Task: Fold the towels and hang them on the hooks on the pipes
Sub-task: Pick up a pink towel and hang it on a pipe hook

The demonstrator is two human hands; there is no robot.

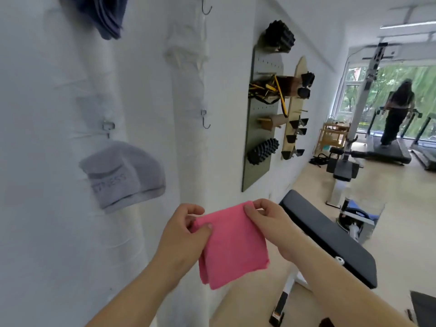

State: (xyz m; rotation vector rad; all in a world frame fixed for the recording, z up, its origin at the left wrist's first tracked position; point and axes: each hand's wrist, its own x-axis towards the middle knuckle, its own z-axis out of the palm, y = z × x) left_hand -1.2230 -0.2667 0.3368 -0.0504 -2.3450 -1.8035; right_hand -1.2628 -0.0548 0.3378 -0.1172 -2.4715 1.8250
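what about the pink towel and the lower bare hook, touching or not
Apart. The head view shows the pink towel held below the lower bare hook, white pipe visible between them.

The left forearm [141,286] and right forearm [342,286] are bare up to the wrists. The left hand [181,230] and right hand [271,223] are bare too, fingers [260,203] with short, plain nails.
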